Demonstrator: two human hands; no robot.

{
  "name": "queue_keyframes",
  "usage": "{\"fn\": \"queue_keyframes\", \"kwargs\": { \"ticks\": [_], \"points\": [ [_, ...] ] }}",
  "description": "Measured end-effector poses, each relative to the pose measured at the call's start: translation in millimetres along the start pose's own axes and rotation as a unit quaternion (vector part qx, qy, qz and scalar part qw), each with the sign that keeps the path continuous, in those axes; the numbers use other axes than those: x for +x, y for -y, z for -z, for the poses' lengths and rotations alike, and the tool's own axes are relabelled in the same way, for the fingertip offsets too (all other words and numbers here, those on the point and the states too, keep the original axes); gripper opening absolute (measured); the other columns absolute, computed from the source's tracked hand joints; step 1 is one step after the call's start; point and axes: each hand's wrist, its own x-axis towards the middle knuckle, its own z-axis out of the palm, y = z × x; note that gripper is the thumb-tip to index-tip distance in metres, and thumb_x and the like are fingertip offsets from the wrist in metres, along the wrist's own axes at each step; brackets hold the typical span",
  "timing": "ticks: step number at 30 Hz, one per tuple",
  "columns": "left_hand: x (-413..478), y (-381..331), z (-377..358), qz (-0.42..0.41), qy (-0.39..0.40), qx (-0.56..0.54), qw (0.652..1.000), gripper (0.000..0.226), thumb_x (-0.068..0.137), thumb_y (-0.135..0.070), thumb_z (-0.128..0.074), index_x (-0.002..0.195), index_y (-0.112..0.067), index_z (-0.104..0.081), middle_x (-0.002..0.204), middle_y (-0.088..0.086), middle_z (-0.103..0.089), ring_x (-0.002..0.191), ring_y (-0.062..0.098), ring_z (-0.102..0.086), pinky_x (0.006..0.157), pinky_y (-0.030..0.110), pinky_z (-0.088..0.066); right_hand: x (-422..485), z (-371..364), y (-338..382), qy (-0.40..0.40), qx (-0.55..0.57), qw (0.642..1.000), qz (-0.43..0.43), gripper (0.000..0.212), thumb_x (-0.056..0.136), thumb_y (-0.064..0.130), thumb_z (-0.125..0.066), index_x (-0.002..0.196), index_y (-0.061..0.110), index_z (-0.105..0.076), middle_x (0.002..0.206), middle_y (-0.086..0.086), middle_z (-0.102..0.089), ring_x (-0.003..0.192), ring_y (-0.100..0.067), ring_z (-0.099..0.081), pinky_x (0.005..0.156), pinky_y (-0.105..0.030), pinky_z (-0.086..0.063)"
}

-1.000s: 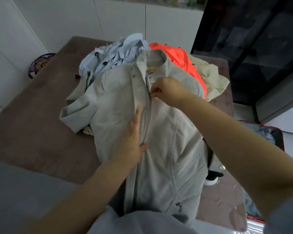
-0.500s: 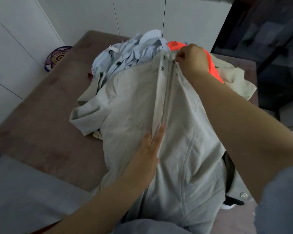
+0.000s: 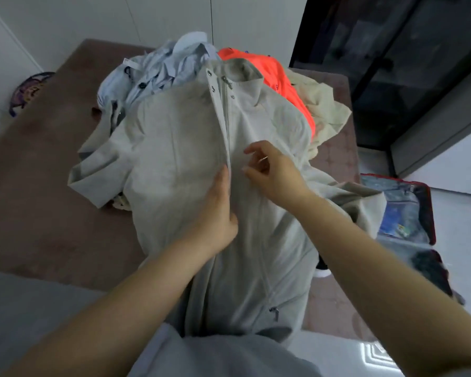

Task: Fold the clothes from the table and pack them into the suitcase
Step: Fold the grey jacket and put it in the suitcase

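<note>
My left hand (image 3: 218, 210) lies flat on the pale grey zip-front jacket (image 3: 174, 164). Its fingers are straight and close together, pressing the cloth down just left of the front placket, with the fingertips pointing away from me along the zip line. My right hand (image 3: 272, 172) sits just to the right of that placket, near the left fingertips but not touching them. Its fingers are loosely curled, with forefinger and thumb parted, and nothing is held between them. I cannot tell whether they brush the fabric or hang just above it.

The jacket is spread front-up across the brown table (image 3: 38, 186). Its stand-up collar points away from me and its hem drapes over the near edge towards my body. The front looks closed along the placket up to the collar, where small metal snap studs (image 3: 212, 89) show on both sides. One sleeve is folded out to the left, and a short pocket zip (image 3: 273, 311) sits low on the right panel. The cloth is softly creased rather than smooth.

Behind the collar is a heap of a crumpled light blue button shirt (image 3: 158, 74), a bright orange garment (image 3: 278, 77) and a cream-beige garment (image 3: 324, 110). The red-rimmed suitcase (image 3: 430, 213) lies open on the floor to the right of the table.
</note>
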Motion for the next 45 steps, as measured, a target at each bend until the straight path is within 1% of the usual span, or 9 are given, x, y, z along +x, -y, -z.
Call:
{"fn": "queue_keyframes", "kwargs": {
  "ticks": [7,12,15,20,24,28,33,37,45],
  "points": [
    [-12.0,-5.3,-41.9,-0.028,0.055,0.166,0.984,0.085,0.087,-0.024,-0.053,0.148,-0.005,0.003,0.156,0.01,0.002,0.145,0.022,0.007,0.118,0.043,0.001,-65.3,-24.8,1.4,-0.035,0.031,0.998,-0.036,0.031,0.092,-0.001,-0.047,0.114,0.011,-0.065,0.109,-0.006,-0.053,0.096,-0.006,-0.052,0.088,-0.002,-0.036],
    [-50.3,18.8,-12.4,-0.077,0.106,-0.066,0.989,0.056,0.089,-0.002,-0.048,0.143,-0.004,-0.031,0.14,0.01,-0.042,0.13,0.021,-0.04,0.099,0.014,-0.032,-79.4,-39.7,12.8,0.003,-0.055,0.998,-0.032,0.031,0.092,0.027,-0.051,0.115,0.014,-0.068,0.119,-0.011,-0.05,0.111,-0.019,-0.047,0.1,-0.016,-0.031],
    [-58.4,64.6,45.4,-0.105,-0.029,-0.108,0.988,0.035,0.086,0.006,-0.046,0.116,-0.004,-0.061,0.111,0.004,-0.062,0.104,0.008,-0.057,0.084,0.003,-0.037,-87.1,-61.2,13.4,0.027,-0.21,0.976,-0.043,0.039,0.093,0.037,-0.053,0.128,0.023,-0.059,0.139,-0.011,-0.04,0.126,-0.033,-0.036,0.108,-0.036,-0.022],
    [-30.6,185.6,150.5,0.012,-0.135,0.058,0.989,0.065,0.083,0.006,-0.06,0.141,-0.002,-0.032,0.138,0.013,-0.042,0.127,0.027,-0.041,0.103,0.035,-0.034,-104.9,-109.0,38.3,-0.053,-0.267,0.96,-0.058,0.05,0.095,0.036,-0.047,0.143,0.025,-0.04,0.154,-0.009,-0.023,0.138,-0.034,-0.02,0.115,-0.041,-0.01],
    [-6.4,248.3,186.1,0.138,-0.063,0.148,0.977,0.101,0.075,-0.01,-0.076,0.15,-0.014,-0.009,0.152,0.019,-0.016,0.138,0.037,-0.02,0.109,0.05,-0.027,-106.4,-157.3,54.6,0.026,-0.342,0.937,-0.067,0.079,0.078,0.069,-0.01,0.15,0.035,-0.004,0.16,0.001,-0.004,0.146,-0.026,0.002,0.114,-0.038,0.012],
    [18.8,262.3,193.9,0.111,0.012,0.203,0.973,0.085,0.081,-0.028,-0.071,0.149,-0.02,-0.02,0.153,0.013,-0.017,0.138,0.037,-0.018,0.111,0.048,-0.026,-105.6,-165.6,50.6,0.043,-0.394,0.909,-0.127,0.079,0.069,0.077,0.003,0.136,0.042,0.028,0.158,0.006,0.017,0.144,-0.023,0.018,0.11,-0.039,0.019],
    [37.0,256.1,193.9,0.038,-0.006,0.234,0.972,0.042,0.089,-0.031,-0.061,0.125,-0.009,-0.057,0.136,0.013,-0.043,0.126,0.034,-0.034,0.102,0.039,-0.032,-101.5,-161.4,63.3,0.075,-0.418,0.888,-0.176,0.079,0.083,0.076,-0.015,0.141,0.041,0.025,0.156,0.005,0.023,0.143,-0.029,0.022,0.11,-0.043,0.02],
    [27.5,251.1,222.8,-0.038,-0.028,0.098,0.994,0.019,0.091,-0.021,-0.057,0.1,-0.004,-0.056,0.098,0.015,-0.054,0.103,0.031,-0.046,0.073,0.034,-0.034,-86.0,-170.0,89.3,0.043,-0.386,0.902,-0.188,0.084,0.087,0.069,-0.035,0.148,0.037,0.012,0.158,0.0,0.015,0.143,-0.028,0.019,0.11,-0.046,0.02],
    [-9.4,184.2,328.6,-0.133,0.046,0.01,0.99,0.024,0.072,-0.039,-0.047,0.075,-0.016,-0.048,0.067,-0.004,-0.049,0.062,0.01,-0.044,0.06,0.031,-0.032,2.5,-221.8,180.6,-0.032,-0.259,0.965,0.037,0.095,0.083,0.049,-0.061,0.15,0.029,0.003,0.158,-0.004,-0.009,0.144,-0.03,-0.007,0.117,-0.048,-0.006]
  ]
}}
